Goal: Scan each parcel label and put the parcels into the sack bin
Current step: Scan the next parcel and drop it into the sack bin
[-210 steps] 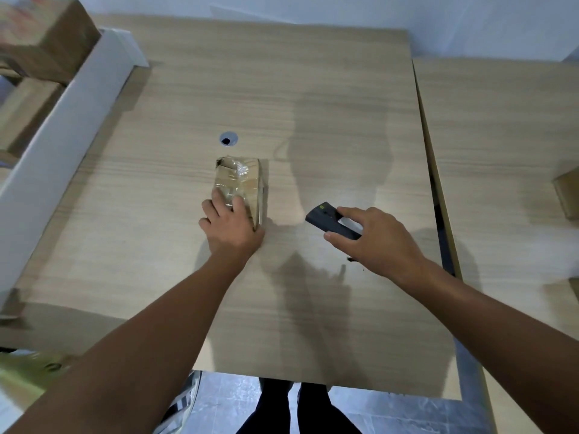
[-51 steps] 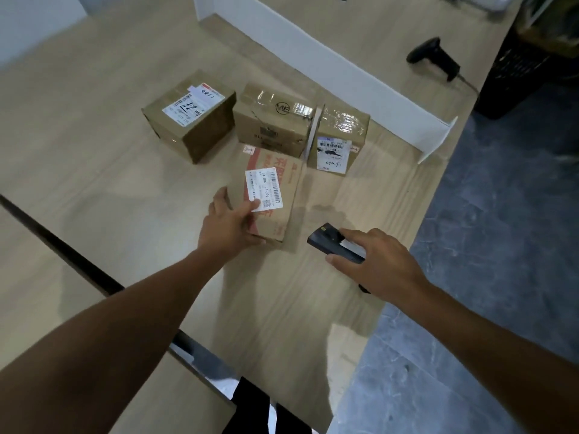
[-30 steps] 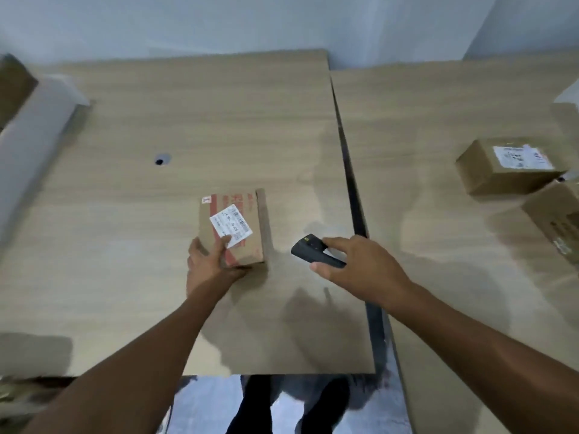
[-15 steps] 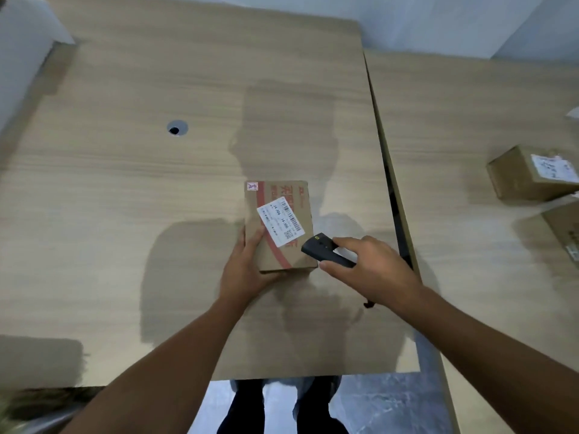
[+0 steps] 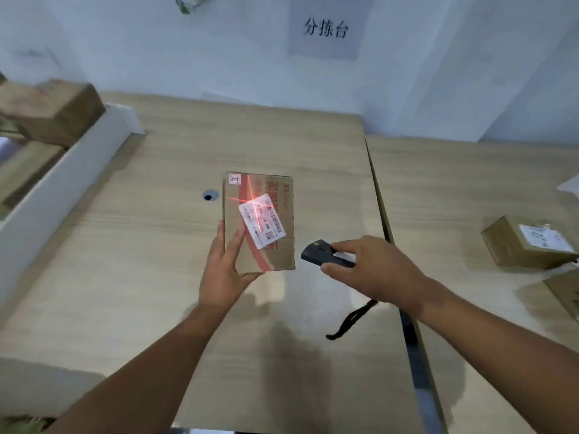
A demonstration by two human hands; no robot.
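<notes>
Head camera looks down on the parcel (image 5: 260,220), a flat brown carton lying on the wooden table (image 5: 141,277) just right of the round cable hole (image 5: 210,195), its white label (image 5: 261,222) facing up and set a little askew. A red aiming cross glows over the label's upper left corner, spilling onto bare cardboard, so the scan is live but the beam looks off centre.

Left hand (image 5: 224,270) is wrapped round the carton's near left corner, thumb on top beside the label, fingers along the edge, steadying it. Right hand (image 5: 372,270) is closed around the black scanner (image 5: 326,256), nose pointed at the parcel from just off its near right corner, wrist strap (image 5: 351,321) dangling below.

The smart play, I'd say: swing the scanner's aim right and down so the cross sits across the barcode stripes along the label's right edge, and keep the left thumb clear of the print. Hold the box flat and still; a tilt could throw glare off that glossy sticker.

Out wide, another labelled box (image 5: 529,245) waits on the adjoining table on the right. On the left, beyond a white divider (image 5: 62,186), more cartons (image 5: 53,114) are stacked. No sack bin is in sight.
</notes>
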